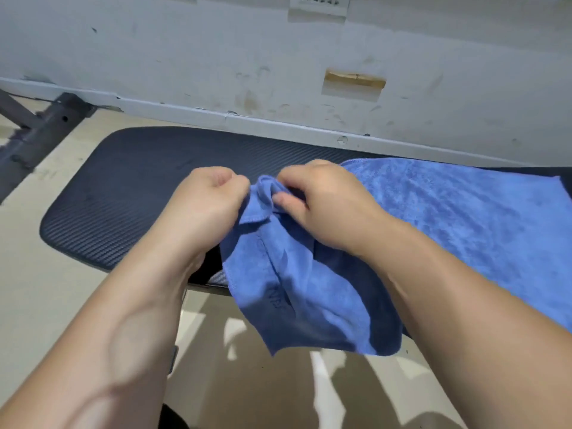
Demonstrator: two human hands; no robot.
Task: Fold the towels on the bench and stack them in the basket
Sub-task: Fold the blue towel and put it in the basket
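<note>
1. the left hand (213, 196) is curled tight and pinches the top edge of a blue towel (297, 289).
2. the right hand (322, 199) is curled too and pinches the same edge, just beside the left.
3. the towel is bunched up at the top and hangs down past the near edge of the bench (123, 187).
4. the other towel (464, 218) lies flat on the bench, off to the right.
5. i think this is the start of a fold: the hands are finding the corners.
6. next, the hands need to slide apart along the edge so the towel opens flat.
7. no basket shows here.
</note>
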